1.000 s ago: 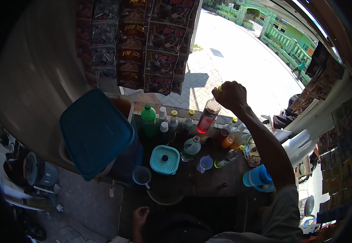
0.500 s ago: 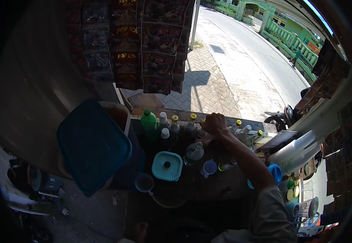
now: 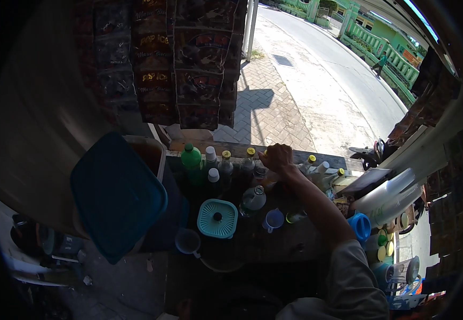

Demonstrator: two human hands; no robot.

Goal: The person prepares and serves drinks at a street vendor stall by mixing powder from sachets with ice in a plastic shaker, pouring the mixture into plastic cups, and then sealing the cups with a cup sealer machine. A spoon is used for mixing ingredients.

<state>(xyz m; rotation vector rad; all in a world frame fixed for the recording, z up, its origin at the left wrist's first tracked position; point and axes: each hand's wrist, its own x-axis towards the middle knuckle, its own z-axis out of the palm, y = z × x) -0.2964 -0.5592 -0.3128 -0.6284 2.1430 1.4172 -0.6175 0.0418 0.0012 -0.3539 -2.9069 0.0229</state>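
My right hand (image 3: 279, 158) reaches across the counter and is closed around the top of a yellow-capped bottle in the back row; most of that bottle is hidden behind the hand. Left of it stand a clear bottle with a yellow cap (image 3: 250, 160), another yellow-capped bottle (image 3: 226, 162), white-capped bottles and a green bottle (image 3: 191, 158). An uncapped glass bottle (image 3: 252, 200) stands nearer me, beside a small clear plastic cup (image 3: 274, 220). My left hand (image 3: 185, 308) is low at the bottom edge, mostly in shadow, and its fingers cannot be made out.
A large container with a tilted teal lid (image 3: 119, 197) stands at left. A turquoise lidded box (image 3: 217, 226) and a handled cup (image 3: 188, 242) sit on the counter. Drink sachets (image 3: 154, 74) hang above. A rolled clear plastic (image 3: 388, 200) and a blue-lidded container (image 3: 359, 227) are at right.
The view has shifted slightly, so the counter items appear a little further left. My right hand stays on the bottle top. A person across the road has moved along the fence.
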